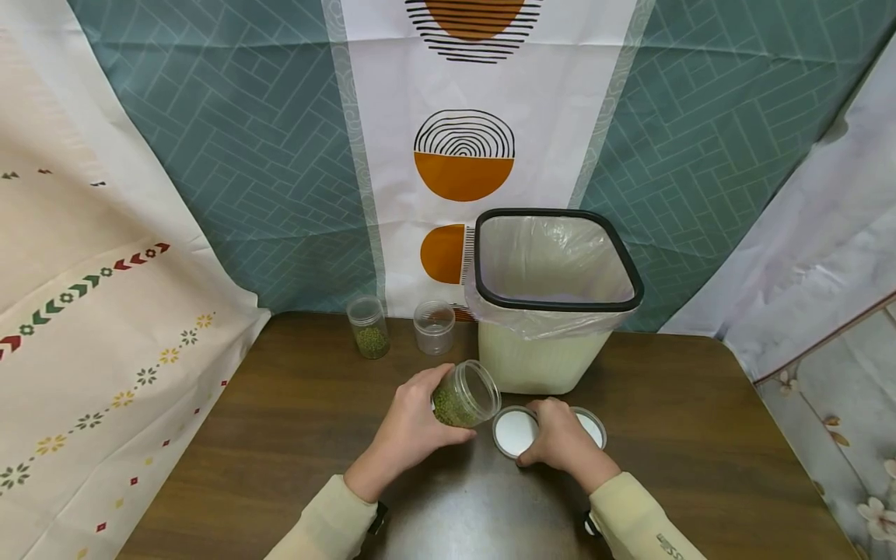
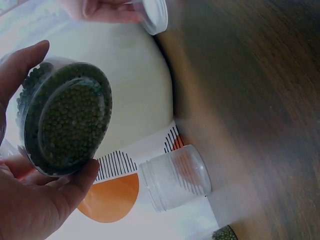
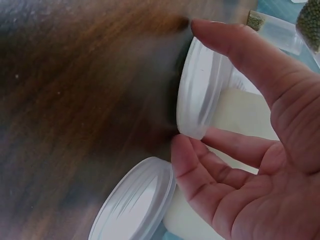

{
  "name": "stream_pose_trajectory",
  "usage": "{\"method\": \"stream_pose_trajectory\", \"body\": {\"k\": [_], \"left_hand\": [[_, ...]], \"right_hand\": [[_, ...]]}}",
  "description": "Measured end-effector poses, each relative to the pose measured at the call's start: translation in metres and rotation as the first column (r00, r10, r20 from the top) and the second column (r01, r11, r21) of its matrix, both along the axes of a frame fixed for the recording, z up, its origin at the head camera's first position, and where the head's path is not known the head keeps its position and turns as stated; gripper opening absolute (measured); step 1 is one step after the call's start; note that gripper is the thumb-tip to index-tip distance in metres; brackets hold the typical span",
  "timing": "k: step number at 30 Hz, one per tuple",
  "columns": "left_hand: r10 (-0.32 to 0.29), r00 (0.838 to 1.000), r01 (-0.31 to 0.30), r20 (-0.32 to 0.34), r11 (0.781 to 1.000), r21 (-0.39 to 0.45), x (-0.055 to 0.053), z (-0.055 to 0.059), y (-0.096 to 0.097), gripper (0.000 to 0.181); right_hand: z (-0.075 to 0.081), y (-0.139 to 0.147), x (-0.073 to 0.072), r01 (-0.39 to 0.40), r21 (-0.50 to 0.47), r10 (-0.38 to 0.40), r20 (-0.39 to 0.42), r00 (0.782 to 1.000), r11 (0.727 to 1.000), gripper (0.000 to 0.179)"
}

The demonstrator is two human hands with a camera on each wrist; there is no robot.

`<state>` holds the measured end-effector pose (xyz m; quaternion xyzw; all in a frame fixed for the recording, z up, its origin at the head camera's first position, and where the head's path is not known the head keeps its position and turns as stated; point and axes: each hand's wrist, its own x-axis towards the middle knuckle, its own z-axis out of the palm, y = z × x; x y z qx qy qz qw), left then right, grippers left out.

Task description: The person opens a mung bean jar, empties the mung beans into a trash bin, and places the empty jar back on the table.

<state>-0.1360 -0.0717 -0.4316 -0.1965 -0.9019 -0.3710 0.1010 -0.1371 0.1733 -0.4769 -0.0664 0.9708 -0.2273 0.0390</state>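
Observation:
My left hand (image 1: 416, 416) grips a clear plastic jar (image 1: 458, 398) of green mung beans, tilted with its uncapped mouth toward the right. In the left wrist view the beans (image 2: 75, 120) show through the jar's base, with thumb and fingers around its sides. Low over the table, my right hand (image 1: 560, 439) pinches a round jar lid (image 3: 197, 85) by its rim between thumb and fingertips. A second lid (image 1: 591, 428) lies just to the right, partly hidden behind that hand in the head view.
Behind the hands stands a cream trash bin (image 1: 539, 362) with a black rim and plastic liner. An empty clear jar (image 1: 434, 330) and another jar (image 1: 369, 330) partly filled with beans stand at the back of the brown wooden table (image 1: 280, 451), before a patterned cloth.

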Motion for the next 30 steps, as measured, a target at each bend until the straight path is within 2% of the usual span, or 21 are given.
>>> {"method": "stream_pose_trajectory", "body": {"k": [16,21,25,30], "left_hand": [[0.004,1.000,-0.004,0.002,1.000,0.010,-0.001,0.001,0.001,0.091],[0.003,1.000,-0.003,0.008,1.000,0.018,-0.001,0.002,0.001,0.091],[0.013,1.000,-0.013,0.008,0.999,0.044,-0.001,0.002,0.000,0.090],[0.029,1.000,-0.028,-0.003,0.995,0.098,-0.004,0.007,-0.005,0.089]], "right_hand": [[0.008,-0.002,0.002,-0.019,0.033,0.017,0.038,0.999,0.999,0.073],[0.010,0.000,0.003,-0.018,0.034,0.017,0.042,0.999,0.999,0.081],[0.017,0.006,0.004,-0.031,-0.023,0.032,0.042,0.999,0.999,0.082],[0.037,0.019,0.004,-0.027,-0.147,0.040,0.082,0.996,0.989,0.062]]}}
